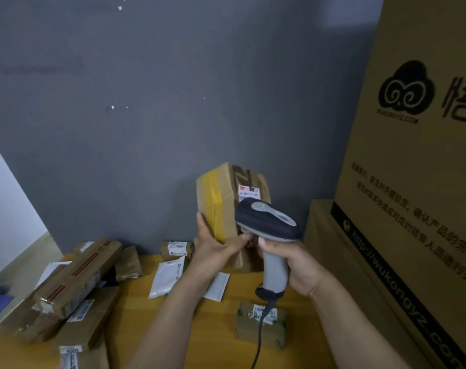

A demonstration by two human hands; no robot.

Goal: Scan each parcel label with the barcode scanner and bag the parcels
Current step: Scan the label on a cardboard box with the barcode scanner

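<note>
Left hand [213, 243] gripping a taped box [226, 198] held upright above the tabletop [207, 328], right hand [293, 262] wrapped round the scanner [269, 225] handle, scanner head near the box label [249, 193]

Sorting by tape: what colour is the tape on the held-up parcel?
Yellow tape, seen in the head view.

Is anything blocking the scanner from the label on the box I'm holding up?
Nothing visible does. The scanner in the right hand faces the label on the parcel; the left hand grips lower down.
</note>
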